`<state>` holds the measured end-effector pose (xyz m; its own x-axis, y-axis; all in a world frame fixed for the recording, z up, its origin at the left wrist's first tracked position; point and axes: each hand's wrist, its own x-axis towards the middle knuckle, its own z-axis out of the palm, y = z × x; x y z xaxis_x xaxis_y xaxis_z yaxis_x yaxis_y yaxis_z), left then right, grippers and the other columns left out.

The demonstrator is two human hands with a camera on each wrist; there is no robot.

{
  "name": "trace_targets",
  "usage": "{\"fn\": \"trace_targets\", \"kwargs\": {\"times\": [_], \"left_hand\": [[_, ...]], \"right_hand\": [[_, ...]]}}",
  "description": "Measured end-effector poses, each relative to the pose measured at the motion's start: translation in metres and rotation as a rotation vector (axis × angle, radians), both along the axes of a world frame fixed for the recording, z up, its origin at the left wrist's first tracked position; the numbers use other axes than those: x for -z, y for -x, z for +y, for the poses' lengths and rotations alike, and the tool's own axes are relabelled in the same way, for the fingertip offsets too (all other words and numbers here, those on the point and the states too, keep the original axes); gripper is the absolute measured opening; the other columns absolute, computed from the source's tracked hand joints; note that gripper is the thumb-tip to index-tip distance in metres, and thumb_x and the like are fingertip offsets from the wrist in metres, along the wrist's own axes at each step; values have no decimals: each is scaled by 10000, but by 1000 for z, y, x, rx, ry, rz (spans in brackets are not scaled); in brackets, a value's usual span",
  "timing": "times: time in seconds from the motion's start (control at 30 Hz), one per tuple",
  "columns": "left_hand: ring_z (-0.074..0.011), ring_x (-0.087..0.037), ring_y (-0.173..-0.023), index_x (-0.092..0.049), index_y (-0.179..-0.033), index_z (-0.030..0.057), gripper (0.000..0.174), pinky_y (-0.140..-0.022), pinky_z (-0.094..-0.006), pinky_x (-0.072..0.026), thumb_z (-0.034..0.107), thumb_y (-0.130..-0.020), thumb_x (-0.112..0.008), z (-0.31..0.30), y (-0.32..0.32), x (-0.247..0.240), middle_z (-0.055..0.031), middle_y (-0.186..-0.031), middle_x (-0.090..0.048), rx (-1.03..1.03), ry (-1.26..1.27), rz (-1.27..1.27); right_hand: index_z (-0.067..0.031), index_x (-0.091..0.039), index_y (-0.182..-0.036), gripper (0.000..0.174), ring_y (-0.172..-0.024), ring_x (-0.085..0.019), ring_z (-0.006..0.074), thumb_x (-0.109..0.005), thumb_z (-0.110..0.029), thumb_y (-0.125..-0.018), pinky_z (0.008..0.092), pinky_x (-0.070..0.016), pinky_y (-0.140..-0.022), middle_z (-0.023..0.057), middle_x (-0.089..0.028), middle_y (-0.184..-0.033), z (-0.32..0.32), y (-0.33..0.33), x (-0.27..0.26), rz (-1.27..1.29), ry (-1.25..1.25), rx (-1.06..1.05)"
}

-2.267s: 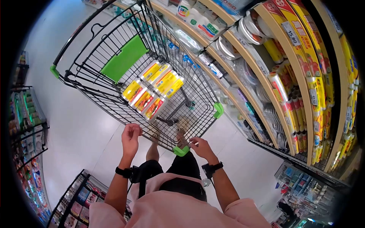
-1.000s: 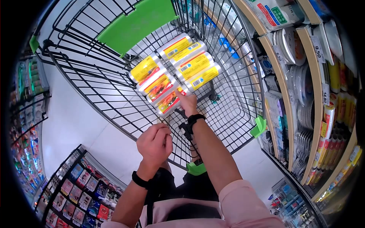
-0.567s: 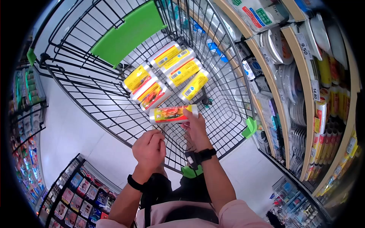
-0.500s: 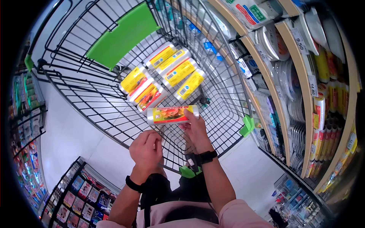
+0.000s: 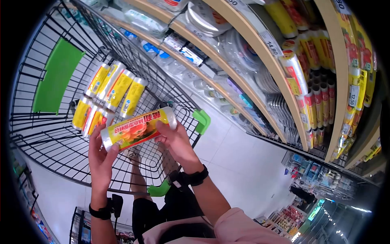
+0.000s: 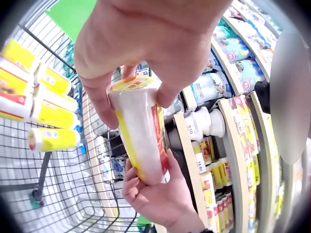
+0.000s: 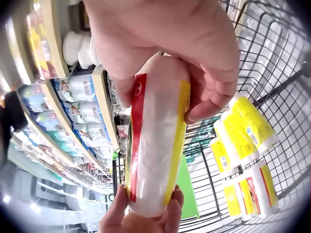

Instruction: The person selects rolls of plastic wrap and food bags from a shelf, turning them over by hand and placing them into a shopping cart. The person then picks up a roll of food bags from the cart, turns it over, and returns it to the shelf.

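Observation:
Both hands hold one plastic-wrapped roll (image 5: 138, 129) with a yellow and red label, above the cart basket. My left hand (image 5: 100, 160) grips its left end, thumb on the label. My right hand (image 5: 177, 142) pinches the right end. In the left wrist view the left hand (image 6: 146, 53) is round the roll's near end (image 6: 141, 131), the right hand (image 6: 163, 199) at its far end. The right wrist view has the right hand (image 7: 165, 48) over the roll (image 7: 158, 141) and left fingertips below. Several similar rolls (image 5: 115, 91) lie in the cart.
The black wire cart (image 5: 77, 175) has a green panel (image 5: 59, 77) and green corner pieces (image 5: 159, 189). To its right run shelves (image 5: 248, 32) with plates, packs and more yellow rolls (image 5: 312, 107). Tiled floor (image 5: 227, 150) lies between cart and shelves.
My right hand took a roll from the group in the cart and lifted it. The left hand came over and now grips its other end. The view has swung toward the shelves.

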<state>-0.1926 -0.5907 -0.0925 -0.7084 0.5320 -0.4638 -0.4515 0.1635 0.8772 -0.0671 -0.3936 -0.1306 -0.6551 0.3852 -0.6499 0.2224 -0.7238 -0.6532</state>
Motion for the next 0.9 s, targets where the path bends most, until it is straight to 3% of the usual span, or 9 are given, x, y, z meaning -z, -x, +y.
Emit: {"fn": "trace_targets", "kwargs": {"times": [0.17, 0.27, 0.4, 0.47, 0.6, 0.67, 0.73, 0.8, 0.9], "left_hand": [[-255, -612, -1193, -366, -1496, 32, 639, -963, -366, -551, 135, -951, -684, 26, 1, -9, -169, -1355, -538, 76, -29, 82], [-247, -624, -1170, -389, -1484, 28, 626, -945, -354, -559, 132, -942, -686, 38, -1, -11, -152, -1306, -554, 78, -58, 122], [-231, -653, -1110, -449, -1425, 9, 568, -883, -337, -584, 159, -935, -695, 46, -5, -15, -134, -1233, -578, 11, -39, 76], [-226, -665, -1088, -466, -1398, 6, 532, -847, -325, -596, 193, -950, -683, 45, -2, -14, -133, -1195, -601, 18, 11, -9], [-176, -665, -994, -506, -1348, 43, 513, -773, -290, -563, 211, -924, -742, 52, -2, -26, -98, -1112, -628, -125, -45, -369], [-172, -650, -1024, -505, -1348, 55, 577, -802, -281, -544, 176, -868, -801, 50, -6, -24, -81, -1093, -629, -158, -21, -369], [-178, -628, -1079, -487, -1359, 56, 683, -925, -315, -539, 67, -783, -853, 52, -9, -27, -78, -1177, -596, -124, -79, -288], [-189, -610, -1136, -484, -1357, 52, 725, -985, -342, -530, 25, -745, -872, 47, -13, -15, -78, -1250, -564, 20, -136, -47], [-182, -595, -1174, -486, -1363, 49, 773, -1019, -351, -518, 6, -705, -890, 44, -19, -5, -61, -1281, -548, 94, -230, 77]], "right_hand": [[6, -548, -1267, 427, -907, -660, 166, -436, -367, -1091, 324, -522, -798, 91, -682, -1097, 21, -30, -1, 166, 125, 134], [-23, -498, -1330, 424, -827, -634, 114, -494, -361, -1075, 281, -517, -736, 69, -680, -1060, 31, -40, -1, 153, 57, 164], [-38, -526, -1277, 401, -799, -631, 115, -484, -383, -1076, 271, -515, -700, 59, -675, -1012, 36, -39, -10, 129, 54, 221], [-43, -542, -1235, 398, -777, -629, 122, -448, -399, -1085, 273, -520, -704, 63, -668, -982, 42, -47, -4, 229, 99, 191], [-26, -584, -1161, 392, -750, -618, 125, -456, -388, -1083, 280, -508, -689, 47, -662, -907, 44, -40, -12, 53, -6, 165], [-27, -599, -1126, 336, -767, -637, 148, -485, -338, -1066, 297, -517, -699, 62, -676, -900, 47, -49, 4, 92, 63, 116], [-22, -595, -1146, 343, -791, -658, 176, -463, -328, -1065, 317, -528, -714, 82, -685, -934, 44, -50, 13, 71, 122, 140], [-19, -584, -1177, 362, -814, -673, 190, -443, -334, -1067, 324, -535, -724, 95, -693, -979, 40, -48, 18, 80, 152, 119], [-18, -563, -1227, 406, -835, -687, 197, -413, -363, -1075, 324, -540, -730, 108, -697, -1056, 33, -41, 18, 91, 156, 117]]}}
